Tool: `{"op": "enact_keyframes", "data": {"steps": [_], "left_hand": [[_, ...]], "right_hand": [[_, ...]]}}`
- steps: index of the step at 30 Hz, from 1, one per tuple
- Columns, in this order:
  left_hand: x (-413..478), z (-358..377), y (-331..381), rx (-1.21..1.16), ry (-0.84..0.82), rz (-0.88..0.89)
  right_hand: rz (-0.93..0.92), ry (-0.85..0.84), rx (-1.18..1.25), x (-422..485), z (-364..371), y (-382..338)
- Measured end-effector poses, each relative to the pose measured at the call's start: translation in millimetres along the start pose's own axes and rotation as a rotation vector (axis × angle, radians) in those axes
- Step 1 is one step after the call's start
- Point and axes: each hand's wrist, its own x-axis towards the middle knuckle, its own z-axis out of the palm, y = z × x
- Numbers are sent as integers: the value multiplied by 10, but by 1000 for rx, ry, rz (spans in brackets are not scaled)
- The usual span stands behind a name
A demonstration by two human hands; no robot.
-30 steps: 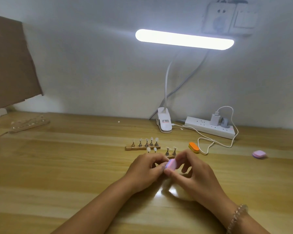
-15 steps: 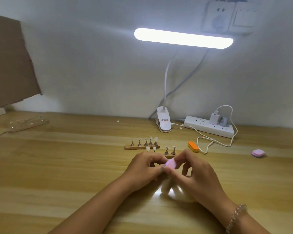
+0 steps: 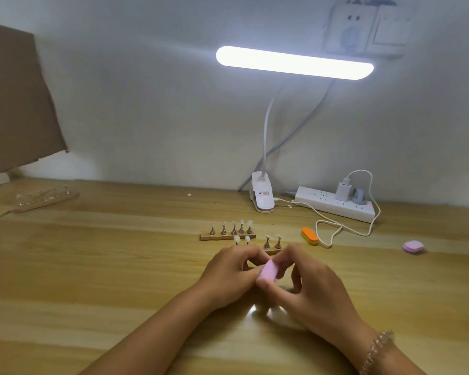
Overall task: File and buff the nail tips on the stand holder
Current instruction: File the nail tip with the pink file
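Looks mid-task: buffing with pink block (image 3: pixel 349 270) pinched in right hand (image 3: pixel 317 288) against left hand (image 3: pixel 228 272), curled round something hidden, can't tell what, just before near stand (image 3: pixel 271 249), leaving far stand (image 3: pixel 228 236) tips (image 3: pixel 241 223) of unreadable finish.

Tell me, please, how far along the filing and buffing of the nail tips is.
Done: no tip's finish is judgeable. In hand: the right hand pinches a small pink buffer block at the curled left hand, whose contents are hidden. Possibly left: five tips on the far wooden stand holder, four visible on the near wooden stand holder, none being touched.
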Motion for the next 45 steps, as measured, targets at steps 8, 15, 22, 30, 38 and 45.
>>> {"op": "enact_keyframes", "data": {"steps": [8,15,22,30,38,45], "left_hand": [[3,6,-12,77,7,6],[6,0,-1,41,20,-1],[-5,-18,32,-66,25,-3],[7,-16,51,-104,31,-4],[-9,-5,30,24,-6,3],[-6,-16,45,32,-18,-4]], "right_hand": [[84,3,45,46,-21,55],[54,5,-12,26,-8,20],[26,-15,-24,-3,-9,12],[42,113,79,29,15,80],[62,53,192,87,13,137],[47,75,144,73,19,107]]}}
